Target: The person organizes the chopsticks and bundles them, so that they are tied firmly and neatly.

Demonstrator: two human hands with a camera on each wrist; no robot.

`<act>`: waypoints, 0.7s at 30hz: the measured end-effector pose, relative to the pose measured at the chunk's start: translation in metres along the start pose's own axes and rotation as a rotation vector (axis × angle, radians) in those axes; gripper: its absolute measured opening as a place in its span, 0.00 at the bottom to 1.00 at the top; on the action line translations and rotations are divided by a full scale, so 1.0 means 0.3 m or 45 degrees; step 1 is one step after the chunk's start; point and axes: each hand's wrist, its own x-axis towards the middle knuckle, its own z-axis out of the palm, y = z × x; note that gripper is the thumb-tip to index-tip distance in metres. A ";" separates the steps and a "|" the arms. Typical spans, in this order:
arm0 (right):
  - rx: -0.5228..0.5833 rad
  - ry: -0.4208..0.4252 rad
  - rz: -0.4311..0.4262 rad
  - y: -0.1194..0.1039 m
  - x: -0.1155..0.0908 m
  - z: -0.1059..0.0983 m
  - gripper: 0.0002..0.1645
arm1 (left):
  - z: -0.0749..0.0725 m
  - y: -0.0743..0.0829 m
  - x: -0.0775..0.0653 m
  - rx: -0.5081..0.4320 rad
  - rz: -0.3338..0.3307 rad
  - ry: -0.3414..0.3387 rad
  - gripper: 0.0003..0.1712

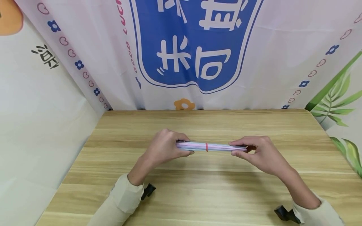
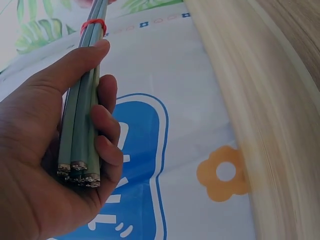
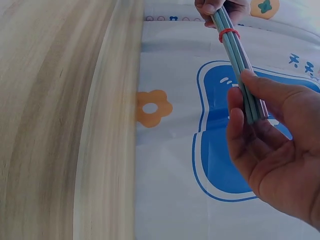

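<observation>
Both hands hold a bundle of slim pastel pencils [image 1: 219,147] level above the table, one hand at each end. A red rubber band [image 1: 206,147] circles the bundle near its middle. The left hand [image 1: 165,146] grips the left end, thumb on one side and fingers curled round the other. Blunt, dark, speckled pencil ends [image 2: 79,176] show near the palm in the left wrist view. At the right end, the right hand [image 1: 260,153] pinches the bundle between thumb and fingers. Pink, blue and green sides are visible; the parts inside the hands are hidden.
The wooden table [image 1: 198,194] lies beneath both hands. A white printed curtain [image 1: 271,69] hangs along its far edge. Black mounts jut from the left sleeve [image 1: 121,194] and the right sleeve [image 1: 319,213].
</observation>
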 end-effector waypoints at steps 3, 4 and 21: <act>0.031 -0.007 0.017 0.003 -0.004 -0.002 0.15 | -0.002 0.003 -0.001 0.014 -0.004 -0.005 0.14; 0.039 -0.006 0.023 0.004 -0.005 -0.003 0.15 | -0.003 0.004 -0.001 0.010 -0.006 -0.008 0.14; 0.136 -0.007 0.170 0.023 -0.024 -0.013 0.12 | -0.010 -0.051 -0.037 -0.179 0.098 -0.090 0.20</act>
